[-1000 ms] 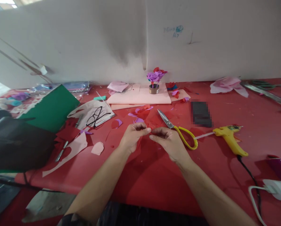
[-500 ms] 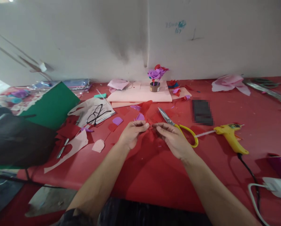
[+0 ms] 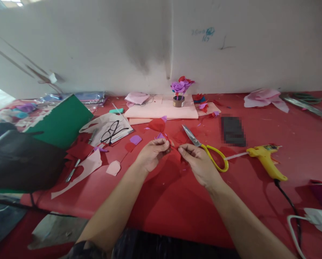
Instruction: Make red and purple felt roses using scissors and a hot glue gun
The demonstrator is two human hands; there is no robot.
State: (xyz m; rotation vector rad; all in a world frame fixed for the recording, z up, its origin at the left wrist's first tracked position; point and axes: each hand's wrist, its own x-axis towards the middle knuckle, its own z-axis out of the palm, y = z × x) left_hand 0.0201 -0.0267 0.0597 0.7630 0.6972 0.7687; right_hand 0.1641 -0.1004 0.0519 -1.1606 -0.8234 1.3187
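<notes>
My left hand (image 3: 154, 153) is closed, thumb and forefinger pinching a thin red craft piece. Its rounded red petal shape (image 3: 157, 125) rises above the fingers, though whether petal and held part are joined is hard to tell. Close by on the right, my right hand (image 3: 194, 156) is also closed, its fingertips gripping a narrow red strip (image 3: 174, 145) that spans the small gap between the hands. Yellow-handled scissors (image 3: 215, 158) lie just beyond my right hand. Purple petal cutouts (image 3: 135, 140) and a pink cutout (image 3: 113, 168) lie left of my left hand.
A small brown pot (image 3: 178, 102) with purple and red flowers stands on pink sheets (image 3: 150, 112) at the back. A yellow glue gun (image 3: 267, 158) with its cord and a dark blurred rectangle (image 3: 233, 131) lie right. Eyeglasses (image 3: 113, 132) and a black bag (image 3: 23, 162) are left.
The red petal shape has turned and shifted left, showing a broader face. My right fingertips have come down slightly, with the red strip now visible between both hands.
</notes>
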